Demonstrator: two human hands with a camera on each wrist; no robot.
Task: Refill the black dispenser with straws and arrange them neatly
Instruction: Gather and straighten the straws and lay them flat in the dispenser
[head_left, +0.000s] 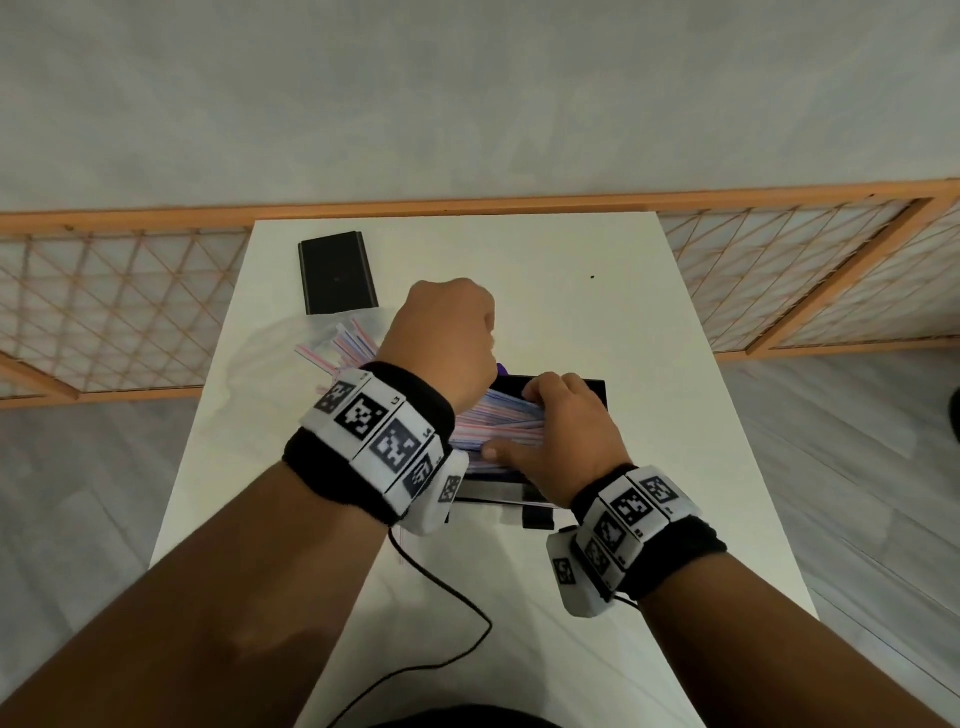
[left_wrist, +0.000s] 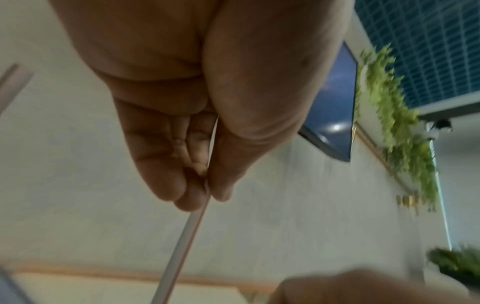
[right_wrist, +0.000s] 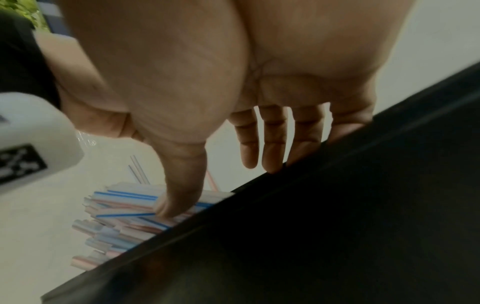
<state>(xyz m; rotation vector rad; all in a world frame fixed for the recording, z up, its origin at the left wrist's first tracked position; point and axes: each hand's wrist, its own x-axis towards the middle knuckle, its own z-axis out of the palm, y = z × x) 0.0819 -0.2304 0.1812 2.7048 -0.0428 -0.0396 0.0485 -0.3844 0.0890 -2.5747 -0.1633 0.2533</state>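
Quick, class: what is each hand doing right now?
Left hand: pinches one white, red-striped plastic straw.
Right hand: open, fingers pressing the striped straws in the black dispenser.

the black dispenser (head_left: 592, 387) under the right hand (head_left: 558, 441) looks like smooth plastic with a soft sheen, faint reflections on its wall. the straws (right_wrist: 124, 207) under that hand's thumb look like thin matt plastic, white with blue or red stripes. the one straw (left_wrist: 182, 238) pinched in the left hand (left_wrist: 207, 123) looks the same. the table (head_left: 597, 291) beyond both hands is smooth, matt white. the black lid (head_left: 337, 273) past the left hand looks smooth and dull.
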